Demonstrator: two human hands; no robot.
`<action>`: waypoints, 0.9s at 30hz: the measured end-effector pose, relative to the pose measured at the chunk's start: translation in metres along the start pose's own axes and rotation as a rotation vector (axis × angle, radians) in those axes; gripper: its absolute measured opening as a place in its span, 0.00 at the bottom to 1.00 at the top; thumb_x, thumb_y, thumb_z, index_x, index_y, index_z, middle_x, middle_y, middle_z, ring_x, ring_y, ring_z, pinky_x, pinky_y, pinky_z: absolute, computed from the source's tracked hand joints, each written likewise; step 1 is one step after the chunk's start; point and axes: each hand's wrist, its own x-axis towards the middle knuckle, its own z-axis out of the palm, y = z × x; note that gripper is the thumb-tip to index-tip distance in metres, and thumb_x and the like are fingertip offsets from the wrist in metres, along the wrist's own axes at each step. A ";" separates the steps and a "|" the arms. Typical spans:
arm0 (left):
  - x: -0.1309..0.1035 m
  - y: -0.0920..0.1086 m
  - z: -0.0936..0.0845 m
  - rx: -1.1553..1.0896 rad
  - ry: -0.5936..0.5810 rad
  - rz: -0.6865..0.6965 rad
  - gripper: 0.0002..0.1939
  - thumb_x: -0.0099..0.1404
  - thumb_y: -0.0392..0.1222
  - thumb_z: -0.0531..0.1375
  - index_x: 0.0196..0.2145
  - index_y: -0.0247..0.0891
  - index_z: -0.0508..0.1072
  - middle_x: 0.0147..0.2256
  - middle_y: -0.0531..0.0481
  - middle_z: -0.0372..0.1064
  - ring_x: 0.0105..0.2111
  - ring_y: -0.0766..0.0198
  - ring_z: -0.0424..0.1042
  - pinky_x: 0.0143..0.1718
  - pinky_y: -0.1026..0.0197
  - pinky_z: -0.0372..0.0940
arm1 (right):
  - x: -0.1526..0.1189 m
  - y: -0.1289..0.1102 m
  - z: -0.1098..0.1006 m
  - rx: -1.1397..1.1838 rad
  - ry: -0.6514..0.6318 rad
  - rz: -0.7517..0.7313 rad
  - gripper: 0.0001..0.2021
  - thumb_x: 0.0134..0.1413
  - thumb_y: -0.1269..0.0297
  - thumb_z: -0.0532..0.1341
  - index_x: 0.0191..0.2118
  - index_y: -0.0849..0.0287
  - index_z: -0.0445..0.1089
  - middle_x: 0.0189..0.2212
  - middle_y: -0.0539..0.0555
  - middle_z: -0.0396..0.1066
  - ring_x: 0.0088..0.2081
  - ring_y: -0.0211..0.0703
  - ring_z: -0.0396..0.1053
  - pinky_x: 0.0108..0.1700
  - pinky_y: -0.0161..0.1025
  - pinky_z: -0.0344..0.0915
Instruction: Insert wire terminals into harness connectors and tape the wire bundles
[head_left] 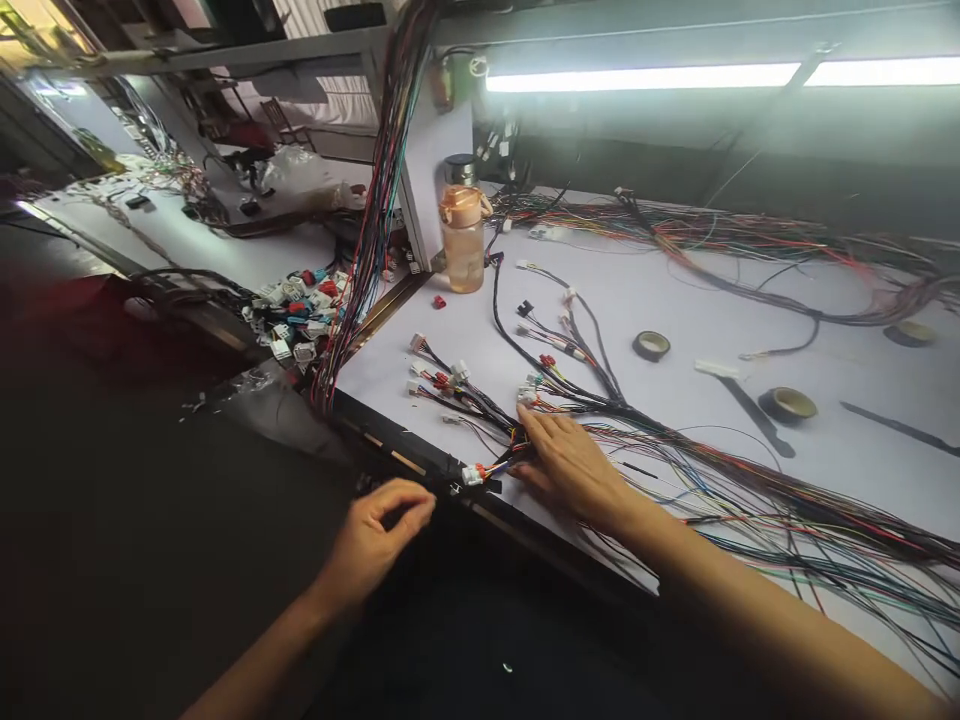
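Note:
My right hand (pixel 574 465) lies over a branch of a black-taped wire harness (pixel 491 408), with the fingers and thumb around it at the table's front edge. A white connector with orange parts (pixel 474 475) juts from this branch toward my left hand. My left hand (pixel 382 530) hovers just off the edge, thumb and forefinger pinched together; whatever is between the tips is too small to make out. Several connectors, among them a red one (pixel 442 380) and a white one (pixel 460 371), end the branch's wires. Another white connector (pixel 527 393) sits by my right fingertips.
Tape rolls (pixel 651 346) (pixel 787 404) and a white-and-dark flat tool (pixel 750 410) lie on the right. A bottle (pixel 463 240) stands at the back. Hanging wires (pixel 379 200) and a connector pile (pixel 300 310) are on the left. Long loose wires (pixel 787 490) stretch rightward.

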 end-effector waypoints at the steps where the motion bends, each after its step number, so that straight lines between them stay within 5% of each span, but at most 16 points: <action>1: -0.009 0.001 0.007 -0.039 -0.062 -0.028 0.07 0.63 0.46 0.60 0.32 0.43 0.77 0.32 0.49 0.74 0.33 0.60 0.74 0.35 0.58 0.71 | 0.002 0.002 -0.002 0.017 -0.009 -0.006 0.37 0.54 0.56 0.63 0.64 0.71 0.54 0.58 0.69 0.64 0.55 0.58 0.64 0.56 0.52 0.62; 5: -0.020 0.008 0.029 -0.113 -0.139 0.010 0.05 0.62 0.45 0.61 0.34 0.47 0.78 0.33 0.48 0.75 0.33 0.58 0.75 0.35 0.56 0.71 | 0.011 0.010 -0.002 0.084 -0.013 -0.024 0.33 0.57 0.52 0.61 0.62 0.67 0.58 0.55 0.68 0.67 0.54 0.58 0.66 0.54 0.53 0.62; 12: 0.020 0.015 0.039 0.365 0.118 0.318 0.15 0.59 0.46 0.65 0.44 0.43 0.74 0.44 0.45 0.75 0.45 0.52 0.71 0.48 0.48 0.60 | 0.024 0.014 -0.011 0.487 0.030 0.126 0.14 0.61 0.58 0.56 0.44 0.60 0.74 0.37 0.55 0.75 0.39 0.43 0.71 0.41 0.37 0.63; 14: 0.030 0.014 0.043 0.465 0.085 0.312 0.19 0.58 0.46 0.66 0.46 0.40 0.72 0.44 0.44 0.75 0.45 0.50 0.71 0.48 0.47 0.58 | 0.025 0.013 -0.019 0.581 0.056 0.167 0.15 0.62 0.57 0.55 0.39 0.60 0.76 0.31 0.52 0.74 0.34 0.39 0.69 0.37 0.34 0.61; 18: 0.048 0.017 0.041 0.416 -0.023 0.349 0.08 0.65 0.41 0.59 0.42 0.39 0.73 0.37 0.46 0.75 0.39 0.56 0.73 0.44 0.53 0.61 | 0.026 0.016 -0.034 0.681 0.138 0.193 0.16 0.60 0.55 0.57 0.37 0.62 0.76 0.28 0.50 0.73 0.31 0.37 0.68 0.34 0.33 0.60; 23: 0.070 0.036 0.023 0.283 -0.052 0.417 0.10 0.67 0.41 0.55 0.42 0.39 0.74 0.37 0.45 0.74 0.38 0.59 0.73 0.40 0.59 0.66 | 0.018 0.023 -0.057 0.547 0.174 0.188 0.17 0.62 0.56 0.55 0.45 0.62 0.74 0.35 0.54 0.76 0.36 0.42 0.71 0.39 0.37 0.64; 27: 0.085 0.048 0.016 0.330 -0.029 0.439 0.11 0.67 0.43 0.55 0.40 0.40 0.76 0.36 0.46 0.74 0.37 0.59 0.73 0.39 0.59 0.66 | -0.013 0.004 -0.070 0.261 0.460 0.105 0.14 0.63 0.59 0.56 0.48 0.60 0.71 0.43 0.59 0.75 0.46 0.48 0.70 0.50 0.46 0.65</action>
